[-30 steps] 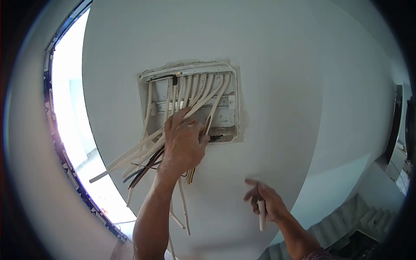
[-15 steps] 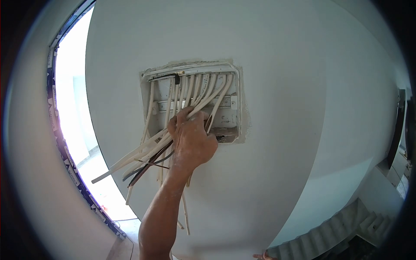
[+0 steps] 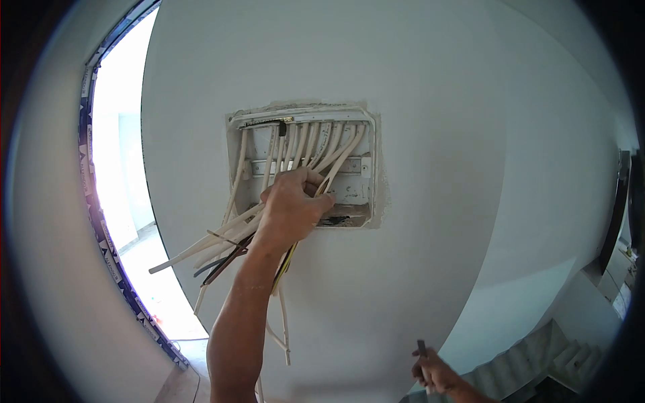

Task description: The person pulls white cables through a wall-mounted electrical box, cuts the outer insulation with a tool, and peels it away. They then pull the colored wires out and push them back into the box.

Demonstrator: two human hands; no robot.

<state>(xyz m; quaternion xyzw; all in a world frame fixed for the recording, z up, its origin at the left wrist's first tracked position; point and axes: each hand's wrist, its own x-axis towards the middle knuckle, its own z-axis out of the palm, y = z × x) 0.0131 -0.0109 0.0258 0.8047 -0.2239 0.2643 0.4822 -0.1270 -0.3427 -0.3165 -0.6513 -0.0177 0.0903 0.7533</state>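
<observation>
My left hand (image 3: pixel 292 205) reaches up into an open electrical box (image 3: pixel 373 168) set in the wall. Its fingers are closed round a bundle of white cables (image 3: pixel 208 246) that drop from the box's top edge and fan out to the lower left. By the thumb, a white cable is slit, and a yellow-green wire (image 3: pixel 285 259) hangs below the wrist. Dark and brown wire ends (image 3: pixel 228 260) stick out under the bundle. Low on the right, my right hand (image 3: pixel 435 373) grips a slim tool (image 3: pixel 422 347) with a flat dark end; its kind is unclear.
A grey wall (image 3: pixel 430 168) surrounds the box. To the left is a bright doorway with a taped frame (image 3: pixel 101 221). Stairs (image 3: pixel 517 352) lie at the lower right. Inside the box, a metal rail (image 3: pixel 346 166) runs across the back.
My right hand has risen into view at the lower right with the slim tool. My left hand has shifted slightly on the cables, and the yellow-green wire now shows under it.
</observation>
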